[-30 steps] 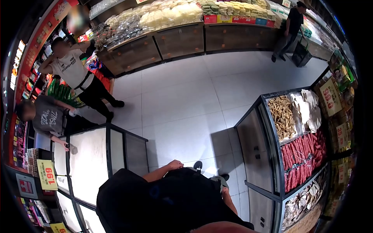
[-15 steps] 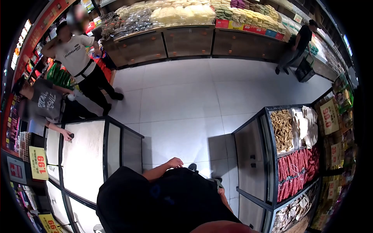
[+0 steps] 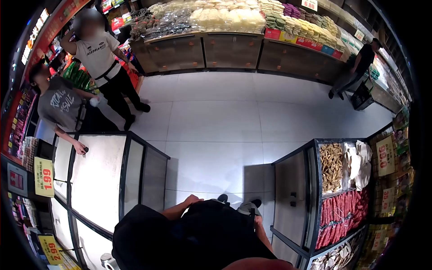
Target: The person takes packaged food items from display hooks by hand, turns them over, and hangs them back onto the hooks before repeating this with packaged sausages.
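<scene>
Forearm [image 3: 174, 212] slanting forward, left hand [image 3: 193, 199] by black top [image 3: 180, 236].

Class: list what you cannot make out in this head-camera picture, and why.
Head view throughout:
- Right hand: whether it holds anything; black clothing partly hides it.
- Left hand: what its fingers touch; too small.
- 1.99 sign: fine print; too small.
- Dried slices: lower part; bottom edge cuts it off.
</scene>
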Available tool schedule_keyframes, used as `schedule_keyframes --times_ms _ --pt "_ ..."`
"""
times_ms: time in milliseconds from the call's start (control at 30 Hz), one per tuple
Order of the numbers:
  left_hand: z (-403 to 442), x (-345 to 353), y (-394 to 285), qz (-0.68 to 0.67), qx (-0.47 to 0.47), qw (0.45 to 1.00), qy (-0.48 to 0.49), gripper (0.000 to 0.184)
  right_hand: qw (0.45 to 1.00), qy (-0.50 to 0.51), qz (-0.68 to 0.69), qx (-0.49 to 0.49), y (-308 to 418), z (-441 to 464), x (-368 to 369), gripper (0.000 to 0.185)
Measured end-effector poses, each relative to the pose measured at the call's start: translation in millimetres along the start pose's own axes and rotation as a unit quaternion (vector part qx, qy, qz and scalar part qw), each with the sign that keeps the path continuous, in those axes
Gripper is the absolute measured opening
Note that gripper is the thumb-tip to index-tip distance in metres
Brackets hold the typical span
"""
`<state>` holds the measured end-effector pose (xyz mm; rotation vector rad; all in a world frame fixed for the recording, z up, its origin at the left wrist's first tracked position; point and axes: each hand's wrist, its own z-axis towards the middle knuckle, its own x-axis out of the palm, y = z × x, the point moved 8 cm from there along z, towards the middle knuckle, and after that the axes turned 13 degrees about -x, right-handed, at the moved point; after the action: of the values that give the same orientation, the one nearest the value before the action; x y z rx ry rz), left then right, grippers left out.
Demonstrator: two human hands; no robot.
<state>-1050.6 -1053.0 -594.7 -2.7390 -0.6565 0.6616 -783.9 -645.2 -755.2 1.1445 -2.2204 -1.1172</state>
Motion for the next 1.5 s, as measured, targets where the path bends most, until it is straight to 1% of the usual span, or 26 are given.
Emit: schedule_keyframes --times_ms 100,167,200,233,267,300,333,367,467,567,633,700,733,800,867,933,1000,1033,1133,1167,1233,1267,1333,1400,1467,1500 --pt "7 4 -5 0.002 0.034 0.999 -0.011 0.053 0.999 0.025 0.015 -0.028 -2 4 -6 0.042" --pt "17 5 -15 -0.021 0.053 0.998 -0.022 0.05 0.992 0.072 0.055 -0.085 -14 13 -12 0.044" --pt "25 11 -25 -0.015 0.086 0.996 -0.006 0.042 0.984 0.105 0.084 -0.12 -18 21 -13 0.046" --pt "30 13 -38 -0.008 0.118 0.993 0.008 0.034 0.951 0.173 0.165 -0.196 -16 25 -11 0.047" --pt "29 12 -49 -0.007 0.118 0.993 0.004 0.034 0.871 0.276 0.288 -0.286 -8 25 -9 0.049" --pt "25 12 -65 -0.074 0.117 0.99 0.03 0.026 0.793 0.36 0.369 -0.325 -6 24 -9 0.05" --pt "18 13 -83 -0.141 0.115 0.982 0.057 0.02 0.791 0.36 0.371 -0.326 -3 27 -8 0.05" --pt "13 15 -98 -0.152 0.05 0.984 0.08 0.018 0.779 0.371 0.382 -0.332 2 28 -6 0.048" --pt "8 23 -142 -0.178 -0.004 0.977 0.12 0.02 0.743 0.396 0.407 -0.353 28 26 -17 0.042" --pt "16 32 -174 -0.159 0.048 0.977 0.136 0.019 0.701 0.421 0.441 -0.369 51 17 -8 0.039" --pt "11 32 -190 -0.147 0.037 0.979 0.135 0.018 0.768 0.385 0.368 -0.356 62 21 -7 0.038" --pt "7 37 -216 -0.153 0.041 0.978 0.133 0.018 0.86 0.333 0.224 -0.314 67 33 -13 0.038" --pt "-3 44 -234 -0.172 0.048 0.967 0.181 0.018 0.902 0.302 0.134 -0.277 69 37 -17 0.038" --pt "-32 56 -275 -0.197 0.088 0.928 0.304 0.019 0.945 0.255 -0.001 -0.206 75 36 -26 0.038" --pt "-71 66 -323 -0.187 0.107 0.892 0.396 0.028 0.953 0.243 -0.07 -0.164 86 35 -30 0.037" --pt "-112 61 -366 -0.188 0.134 0.88 0.415 0.036 0.951 0.249 -0.114 -0.143 98 40 -37 0.037" --pt "-111 64 -382 -0.205 0.13 0.886 0.396 0.042 0.944 0.262 -0.147 -0.137 109 46 -50 0.037" --pt "-105 63 -383 -0.218 0.123 0.893 0.374 0.044 0.94 0.268 -0.162 -0.135 117 51 -54 0.036" --pt "-55 56 -346 -0.327 0.069 0.923 0.192 0.047 0.93 0.286 -0.189 -0.132 135 58 -64 0.036" --pt "-44 53 -333 -0.332 0.068 0.924 0.178 0.047 0.927 0.291 -0.195 -0.131 139 63 -64 0.036" --pt "-30 43 -301 -0.472 0.042 0.876 0.087 0.04 0.923 0.298 -0.206 -0.128 145 66 -68 0.036" --pt "-30 38 -291 -0.471 0.035 0.878 0.082 0.04 0.922 0.301 -0.21 -0.128 147 66 -67 0.035" --pt "-47 46 -302 -0.352 0.071 0.919 0.162 0.038 0.92 0.302 -0.217 -0.125 152 66 -71 0.035" --pt "-56 52 -312 -0.337 0.091 0.917 0.192 0.034 0.92 0.301 -0.219 -0.127 157 67 -73 0.035" --pt "-62 65 -325 -0.323 0.105 0.891 0.3 0.03 0.92 0.298 -0.219 -0.128 160 64 -73 0.035" --pt "-66 67 -333 -0.326 0.095 0.89 0.305 0.027 0.921 0.297 -0.22 -0.127 162 63 -72 0.035"
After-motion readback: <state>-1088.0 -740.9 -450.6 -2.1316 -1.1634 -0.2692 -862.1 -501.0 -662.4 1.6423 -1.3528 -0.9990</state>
